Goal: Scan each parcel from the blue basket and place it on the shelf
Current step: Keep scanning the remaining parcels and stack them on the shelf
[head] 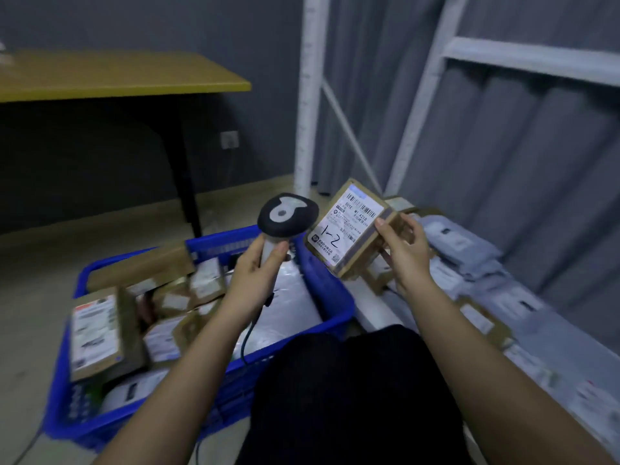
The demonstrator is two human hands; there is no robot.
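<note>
A yellow-topped counter (127, 73) stands against the dark grey wall (151, 25) at upper left, carried on a black leg (186, 182). A wall socket (230, 139) is mounted on the wall just right of the leg, below the counter top. Grey pleated curtains (523, 156) hang at the right. The floor (30, 286) is pale beige. A person's knee in black fabric (349, 391) occupies the lower centre foreground.

Left hand (256, 263) gripping handheld scanner (287, 218) at centre, right hand (404, 253) at three o'clock holding labelled cardboard parcel (349, 228), blue basket (335, 317) of parcels at seven o'clock, white shelf (372, 313) at four o'clock.
</note>
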